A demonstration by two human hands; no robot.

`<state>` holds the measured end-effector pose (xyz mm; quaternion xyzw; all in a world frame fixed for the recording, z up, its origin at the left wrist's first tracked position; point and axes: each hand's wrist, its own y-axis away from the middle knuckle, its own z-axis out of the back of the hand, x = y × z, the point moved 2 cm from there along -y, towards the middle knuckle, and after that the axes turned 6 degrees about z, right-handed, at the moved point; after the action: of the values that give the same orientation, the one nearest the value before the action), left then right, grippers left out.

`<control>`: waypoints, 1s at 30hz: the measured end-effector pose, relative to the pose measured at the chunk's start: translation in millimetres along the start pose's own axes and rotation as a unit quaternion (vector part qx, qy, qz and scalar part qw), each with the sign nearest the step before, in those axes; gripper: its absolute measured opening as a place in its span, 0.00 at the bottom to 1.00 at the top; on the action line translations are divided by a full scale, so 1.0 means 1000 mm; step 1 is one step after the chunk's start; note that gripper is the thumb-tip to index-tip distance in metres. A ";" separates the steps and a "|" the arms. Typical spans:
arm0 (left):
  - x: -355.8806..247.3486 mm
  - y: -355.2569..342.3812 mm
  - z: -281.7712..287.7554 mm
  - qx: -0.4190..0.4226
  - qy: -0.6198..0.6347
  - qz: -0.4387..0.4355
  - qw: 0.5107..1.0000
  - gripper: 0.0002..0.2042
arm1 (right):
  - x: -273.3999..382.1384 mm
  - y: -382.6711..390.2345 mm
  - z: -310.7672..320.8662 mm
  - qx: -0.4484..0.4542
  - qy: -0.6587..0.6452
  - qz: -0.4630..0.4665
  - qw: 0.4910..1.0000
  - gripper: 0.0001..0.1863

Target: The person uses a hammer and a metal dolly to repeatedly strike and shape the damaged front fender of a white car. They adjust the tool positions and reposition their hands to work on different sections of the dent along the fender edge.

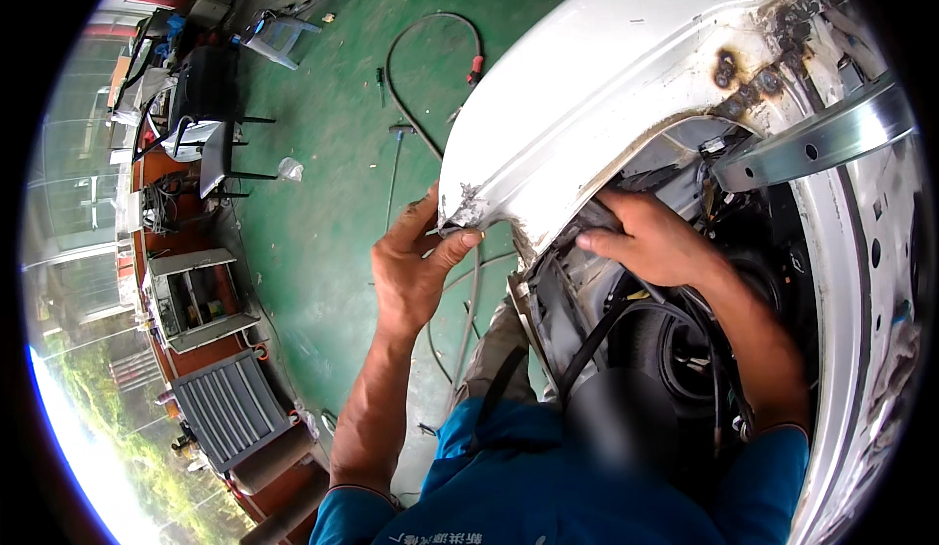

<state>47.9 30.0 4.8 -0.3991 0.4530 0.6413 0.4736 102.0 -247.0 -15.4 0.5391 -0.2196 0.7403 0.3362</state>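
Observation:
A white car fender with rust spots curves across the upper right. My left hand grips the fender's lower torn corner, thumb under the edge. My right hand reaches under the fender edge into the wheel well, fingers pressed on dark parts there. Black cables and hoses run below my right hand. A bare metal bar with holes crosses the body at the right.
Green workshop floor lies to the left with a black hose and small tools on it. A plastic stool, chairs and metal cabinets stand along the left wall.

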 end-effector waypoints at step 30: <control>-0.002 0.000 -0.001 -0.003 0.007 0.024 1.000 0.32 | -0.031 -0.003 0.012 -0.101 0.112 -0.037 0.988 0.15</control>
<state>48.1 28.9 6.4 -0.3938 0.4635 0.6516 0.4533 118.1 -261.0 -40.7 0.4238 -0.2338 0.7573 0.4385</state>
